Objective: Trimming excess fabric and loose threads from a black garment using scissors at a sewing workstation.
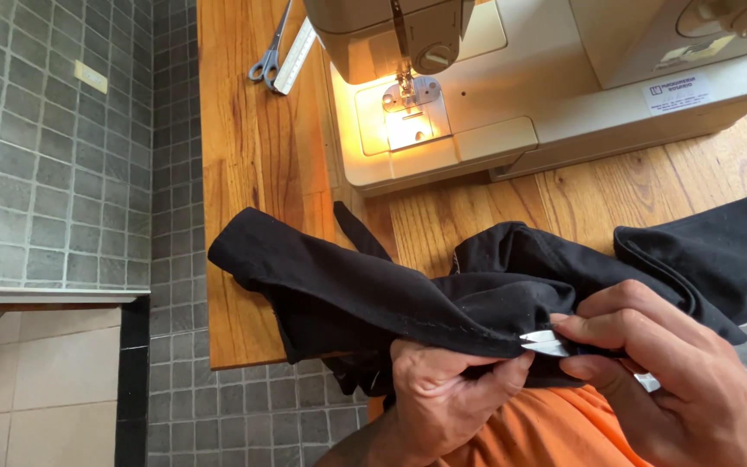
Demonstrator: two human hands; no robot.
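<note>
A black garment (365, 290) lies bunched over the front edge of a wooden table (252, 156) and into my lap. My left hand (443, 402) pinches its folded seam from below, near the middle. My right hand (676, 372) holds small metal thread snips (546, 343), their pointed blades resting against the seam just beside my left thumb. A line of light stitching runs along the fold to the left of the blades.
A beige sewing machine (512, 86) stands at the back of the table with its needle lamp lit. Scissors (268, 54) and a pale ruler (297, 54) lie at the back left. A grey tiled wall (54, 147) is to the left. My lap shows orange cloth (555, 432).
</note>
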